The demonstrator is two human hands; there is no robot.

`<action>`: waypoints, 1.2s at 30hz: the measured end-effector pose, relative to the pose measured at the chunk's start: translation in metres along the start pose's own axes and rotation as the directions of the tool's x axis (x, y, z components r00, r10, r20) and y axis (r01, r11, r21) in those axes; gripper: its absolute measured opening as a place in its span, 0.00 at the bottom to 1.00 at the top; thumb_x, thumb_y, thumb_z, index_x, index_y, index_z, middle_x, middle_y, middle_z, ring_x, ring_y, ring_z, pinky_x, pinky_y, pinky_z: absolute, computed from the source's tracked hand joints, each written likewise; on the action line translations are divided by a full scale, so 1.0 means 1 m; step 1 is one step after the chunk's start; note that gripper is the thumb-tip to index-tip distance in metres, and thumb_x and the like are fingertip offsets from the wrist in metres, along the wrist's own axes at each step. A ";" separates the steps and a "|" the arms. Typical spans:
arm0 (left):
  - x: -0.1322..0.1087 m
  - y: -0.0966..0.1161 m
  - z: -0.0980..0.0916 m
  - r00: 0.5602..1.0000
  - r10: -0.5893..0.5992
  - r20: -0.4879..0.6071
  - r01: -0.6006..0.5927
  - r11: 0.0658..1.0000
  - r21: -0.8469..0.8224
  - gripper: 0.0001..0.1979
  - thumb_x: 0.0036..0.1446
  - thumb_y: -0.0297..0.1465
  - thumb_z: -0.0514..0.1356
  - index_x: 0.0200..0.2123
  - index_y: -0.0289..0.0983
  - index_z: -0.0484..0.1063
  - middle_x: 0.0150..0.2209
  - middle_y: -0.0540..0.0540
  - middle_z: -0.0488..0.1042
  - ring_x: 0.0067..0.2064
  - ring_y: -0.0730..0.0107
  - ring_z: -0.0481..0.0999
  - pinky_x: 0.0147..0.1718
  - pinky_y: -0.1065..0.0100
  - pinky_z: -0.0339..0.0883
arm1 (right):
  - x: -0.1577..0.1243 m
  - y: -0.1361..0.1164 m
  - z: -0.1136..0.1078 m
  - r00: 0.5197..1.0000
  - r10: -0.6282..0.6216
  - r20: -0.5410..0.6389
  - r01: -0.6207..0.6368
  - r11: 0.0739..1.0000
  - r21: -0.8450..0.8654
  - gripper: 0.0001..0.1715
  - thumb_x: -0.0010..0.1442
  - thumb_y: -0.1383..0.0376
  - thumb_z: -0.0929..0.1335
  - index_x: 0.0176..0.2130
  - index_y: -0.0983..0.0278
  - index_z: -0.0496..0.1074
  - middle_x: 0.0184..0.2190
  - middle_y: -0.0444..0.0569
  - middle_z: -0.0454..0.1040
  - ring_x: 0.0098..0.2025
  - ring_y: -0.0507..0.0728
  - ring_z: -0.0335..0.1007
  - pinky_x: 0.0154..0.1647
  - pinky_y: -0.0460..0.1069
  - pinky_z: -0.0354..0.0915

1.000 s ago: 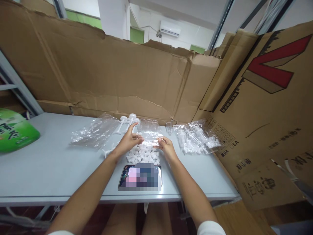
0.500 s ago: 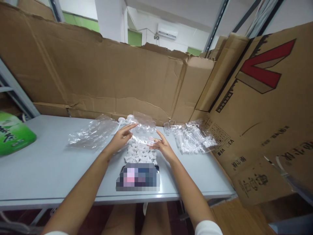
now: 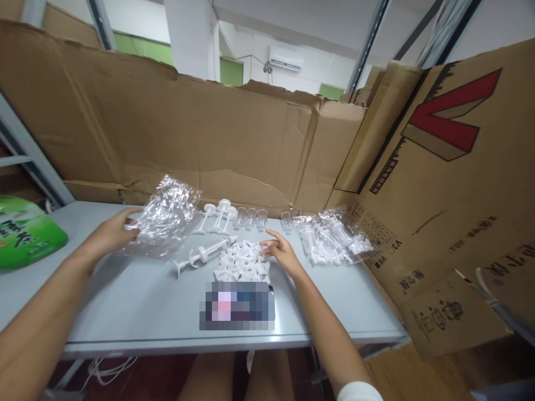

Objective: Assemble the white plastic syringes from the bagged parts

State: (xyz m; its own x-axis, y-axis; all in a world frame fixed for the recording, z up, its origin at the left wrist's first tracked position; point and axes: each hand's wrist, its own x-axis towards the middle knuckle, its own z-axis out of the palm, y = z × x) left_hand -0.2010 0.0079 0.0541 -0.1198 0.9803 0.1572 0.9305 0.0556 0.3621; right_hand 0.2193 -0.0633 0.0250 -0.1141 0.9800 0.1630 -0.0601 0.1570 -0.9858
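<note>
Fingers of the left hand [image 3: 111, 233] pinch the left edge of a clear bag [image 3: 167, 223], its upper part raised; glare on the film leaves it uncertain whether the whole bag is off the table [image 3: 142, 306]. To its right, white plungers [image 3: 223, 214] stand upright, with a syringe [image 3: 204, 254] lying in front. Risk noted: if the bag swings right, slack film could catch and topple the plungers or roll the syringe. Next, three clear barrels [image 3: 251, 219] stand in a row behind a heap of white pieces [image 3: 242, 264]; a device with a pixelated screen [image 3: 237, 306] lies just in front. Fingers of the right hand [image 3: 282, 255] are spread, pinching nothing visible, at the heap's right edge. A careless sweep there could scatter pieces onto the device. Farther right, apart from that hand, lies a filled bag [image 3: 330, 236] of white parts.
</note>
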 end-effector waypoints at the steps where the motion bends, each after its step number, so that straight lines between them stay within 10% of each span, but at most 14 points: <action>1: 0.005 -0.008 0.001 0.999 -0.028 0.037 0.027 0.999 0.043 0.28 0.51 0.32 0.49 0.57 0.36 0.52 0.45 0.42 0.71 0.32 0.70 0.72 0.32 0.72 0.64 | 0.000 0.000 0.000 1.000 0.000 -0.005 0.000 1.000 -0.008 0.24 0.50 0.58 0.68 0.47 0.60 0.65 0.33 0.48 0.75 0.28 0.52 0.73 0.32 0.49 0.68; 8: 0.011 -0.010 0.002 0.962 -0.065 0.265 -0.009 0.963 0.268 0.31 0.49 0.34 0.51 0.59 0.44 0.52 0.51 0.43 0.68 0.46 0.57 0.69 0.40 0.65 0.60 | -0.002 -0.005 -0.002 0.999 0.005 -0.035 -0.007 0.998 -0.064 0.14 0.51 0.61 0.66 0.39 0.64 0.69 0.31 0.47 0.74 0.26 0.50 0.72 0.30 0.47 0.65; 15: 0.001 0.028 0.000 0.998 0.058 0.001 -0.050 0.864 0.500 0.24 0.54 0.30 0.45 0.55 0.34 0.59 0.49 0.33 0.67 0.47 0.46 0.67 0.40 0.55 0.59 | -0.002 -0.004 -0.002 0.999 -0.004 -0.043 0.000 0.996 -0.091 0.14 0.51 0.60 0.66 0.38 0.64 0.69 0.30 0.47 0.74 0.25 0.50 0.71 0.29 0.48 0.64; 20: 0.023 0.039 0.026 0.932 0.359 0.041 -0.350 0.867 0.354 0.24 0.58 0.39 0.44 0.56 0.36 0.59 0.60 0.39 0.54 0.60 0.51 0.50 0.55 0.51 0.39 | -0.001 0.000 -0.002 0.999 -0.004 -0.036 0.000 0.995 -0.098 0.15 0.50 0.58 0.67 0.37 0.64 0.70 0.29 0.47 0.74 0.25 0.50 0.71 0.29 0.48 0.64; 27: 0.030 0.015 0.079 0.919 0.272 0.286 -0.311 0.945 0.102 0.27 0.60 0.43 0.40 0.61 0.43 0.46 0.64 0.43 0.41 0.63 0.53 0.41 0.56 0.52 0.37 | 0.000 0.001 -0.003 1.000 -0.002 -0.031 -0.001 0.995 -0.097 0.16 0.49 0.57 0.67 0.36 0.64 0.70 0.29 0.47 0.74 0.25 0.50 0.70 0.29 0.48 0.64; 36: 0.028 0.019 0.077 0.923 0.305 0.235 -0.352 0.916 0.193 0.28 0.60 0.41 0.40 0.60 0.35 0.50 0.63 0.39 0.46 0.62 0.51 0.45 0.56 0.48 0.30 | 0.001 0.005 -0.005 1.000 -0.013 -0.010 0.012 0.994 -0.111 0.15 0.51 0.58 0.66 0.37 0.64 0.70 0.29 0.47 0.74 0.26 0.51 0.70 0.30 0.48 0.63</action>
State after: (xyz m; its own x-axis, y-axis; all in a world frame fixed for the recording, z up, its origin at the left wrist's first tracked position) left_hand -0.1599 0.0511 -0.0054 0.2551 0.9661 0.0395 0.9611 -0.2578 0.0990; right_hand 0.2242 -0.0608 0.0201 -0.1030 0.9791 0.1756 0.0492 0.1813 -0.9822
